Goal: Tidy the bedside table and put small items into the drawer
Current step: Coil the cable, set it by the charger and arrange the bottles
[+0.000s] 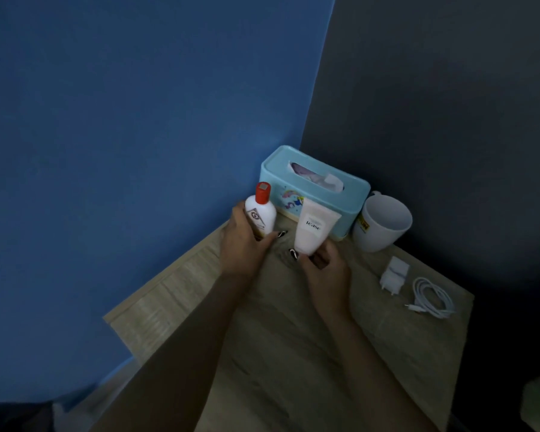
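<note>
The left hand [242, 241] has its fingers closed around a white bottle [261, 218] with a red cap, and the right hand [323, 268] pinches a white tube [314, 230], both upright above the wooden surface [293, 353]. Behind them stands a blue tissue box [318, 194] with a white mug [382, 222] beside it. What seems to be a charger plug [394, 274] and a coiled cable [434, 299] lie to the right.

Wooden bedside table [293, 353] with tissue box [315, 194], mug [384, 222], charger [394, 275], cable [432, 299]

Both forearms are bare from the bottom edge of the frame up to the wrists, with no sleeve, watch or bracelet showing. The left hand [242, 244] and the right hand [323, 269] wear no rings that can be made out. The fingers [293, 253] end in long nails painted dark with small pale markings; one such nail [282, 234] shows on the left hand too. Dim light hides finer detail.
</note>
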A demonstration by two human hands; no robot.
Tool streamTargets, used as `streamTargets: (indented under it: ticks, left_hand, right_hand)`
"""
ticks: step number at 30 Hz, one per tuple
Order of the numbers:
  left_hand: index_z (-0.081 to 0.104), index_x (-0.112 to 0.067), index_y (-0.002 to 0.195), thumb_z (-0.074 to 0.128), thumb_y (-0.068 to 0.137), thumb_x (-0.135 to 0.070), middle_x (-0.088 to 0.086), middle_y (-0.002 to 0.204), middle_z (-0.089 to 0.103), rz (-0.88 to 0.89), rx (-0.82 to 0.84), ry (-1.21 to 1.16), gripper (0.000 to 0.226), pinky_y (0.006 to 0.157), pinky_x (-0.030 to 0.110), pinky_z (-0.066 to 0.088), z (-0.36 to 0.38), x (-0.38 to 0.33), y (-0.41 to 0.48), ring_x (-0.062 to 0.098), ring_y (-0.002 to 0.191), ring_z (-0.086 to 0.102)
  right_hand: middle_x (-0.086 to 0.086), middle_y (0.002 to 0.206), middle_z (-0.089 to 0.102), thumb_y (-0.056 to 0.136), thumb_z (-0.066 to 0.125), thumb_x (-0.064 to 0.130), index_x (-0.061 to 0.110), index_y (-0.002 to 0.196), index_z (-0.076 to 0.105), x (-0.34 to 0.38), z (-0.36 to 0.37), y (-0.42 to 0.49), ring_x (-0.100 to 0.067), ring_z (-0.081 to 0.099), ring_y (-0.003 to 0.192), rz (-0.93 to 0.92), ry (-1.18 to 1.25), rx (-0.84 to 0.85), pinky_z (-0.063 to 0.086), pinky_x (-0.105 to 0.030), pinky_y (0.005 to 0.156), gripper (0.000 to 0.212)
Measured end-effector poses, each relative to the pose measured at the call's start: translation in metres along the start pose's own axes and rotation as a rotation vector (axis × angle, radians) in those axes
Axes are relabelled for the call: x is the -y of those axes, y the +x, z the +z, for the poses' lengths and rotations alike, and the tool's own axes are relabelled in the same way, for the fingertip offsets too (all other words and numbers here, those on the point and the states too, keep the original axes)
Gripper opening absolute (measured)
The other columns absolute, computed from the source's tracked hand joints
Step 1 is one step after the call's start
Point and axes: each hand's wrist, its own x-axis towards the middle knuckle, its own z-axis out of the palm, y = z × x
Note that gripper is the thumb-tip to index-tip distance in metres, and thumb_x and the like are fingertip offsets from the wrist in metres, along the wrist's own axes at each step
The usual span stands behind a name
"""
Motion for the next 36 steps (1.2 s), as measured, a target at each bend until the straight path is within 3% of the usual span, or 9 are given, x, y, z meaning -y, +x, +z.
streamTargets:
  ticks: [4, 7, 11, 17, 23, 28, 36]
  left_hand:
    - [0.023, -0.022, 0.143, 0.079, 0.066, -0.044, 0.002, 0.134, 0.052, 0.0, 0.028, -0.037, 0.098, 0.101, 0.048, 0.045, -0.001, 0.003, 0.002, 0.021, 0.121, 0.052]
    - [0.016, -0.018, 0.148, 0.079, 0.067, -0.035, 0.004, 0.143, 0.039, -0.026, 0.026, -0.061, 0.105, 0.108, 0.049, 0.039, -0.001, 0.003, 0.0, 0.023, 0.131, 0.043]
    - [0.022, -0.014, 0.145, 0.077, 0.067, -0.031, 0.006, 0.132, 0.039, 0.006, 0.009, -0.015, 0.098, 0.101, 0.047, 0.045, -0.001, 0.004, -0.001, 0.023, 0.122, 0.047]
    - [0.034, -0.015, 0.139, 0.077, 0.07, -0.029, 0.005, 0.127, 0.048, 0.014, -0.025, 0.008, 0.083, 0.099, 0.042, 0.046, 0.003, 0.007, -0.004, 0.021, 0.116, 0.051]
    - [0.041, -0.012, 0.13, 0.076, 0.073, -0.029, 0.006, 0.123, 0.054, 0.01, -0.06, -0.002, 0.069, 0.096, 0.041, 0.046, 0.005, 0.009, 0.0, 0.021, 0.113, 0.054]
    - [0.042, -0.01, 0.127, 0.078, 0.07, -0.026, 0.008, 0.12, 0.052, 0.025, -0.075, -0.001, 0.07, 0.092, 0.037, 0.048, 0.007, 0.008, 0.0, 0.022, 0.11, 0.054]
    - [0.041, -0.01, 0.127, 0.078, 0.07, -0.022, 0.008, 0.12, 0.05, 0.016, -0.063, -0.021, 0.07, 0.09, 0.029, 0.046, 0.007, 0.009, 0.001, 0.019, 0.11, 0.052]
  right_hand:
    - [0.011, 0.118, 0.059, 0.08, 0.073, 0.007, 0.017, 0.138, 0.041, 0.006, 0.006, 0.006, -0.003, 0.06, 0.109, -0.001, 0.032, -0.073, 0.048, -0.01, 0.085, 0.067]
    - [0.004, 0.124, 0.06, 0.075, 0.079, 0.014, 0.018, 0.129, 0.046, 0.004, 0.011, 0.003, -0.008, 0.06, 0.11, -0.047, -0.044, -0.19, 0.051, -0.019, 0.087, 0.064]
    - [0.0, 0.112, 0.056, 0.068, 0.083, 0.031, 0.014, 0.116, 0.052, 0.004, 0.015, 0.007, -0.012, 0.055, 0.095, -0.055, -0.263, -0.278, 0.048, -0.023, 0.075, 0.06]
    - [-0.007, 0.104, 0.064, 0.075, 0.077, 0.033, 0.011, 0.104, 0.056, 0.0, 0.029, 0.015, -0.021, 0.06, 0.098, -0.047, -0.352, -0.284, 0.043, -0.026, 0.072, 0.042]
    - [0.0, 0.113, 0.067, 0.084, 0.068, 0.032, 0.017, 0.115, 0.058, -0.005, 0.031, 0.019, -0.015, 0.061, 0.105, -0.107, -0.312, -0.133, 0.052, -0.034, 0.085, 0.036]
    - [0.002, 0.111, 0.067, 0.084, 0.064, 0.037, 0.021, 0.111, 0.06, -0.007, 0.033, 0.021, -0.015, 0.06, 0.105, -0.156, -0.345, -0.074, 0.051, -0.042, 0.088, 0.032]
    - [0.002, 0.111, 0.067, 0.083, 0.067, 0.035, 0.02, 0.111, 0.06, -0.006, 0.035, 0.021, -0.015, 0.059, 0.106, -0.158, -0.348, -0.093, 0.051, -0.042, 0.089, 0.033]
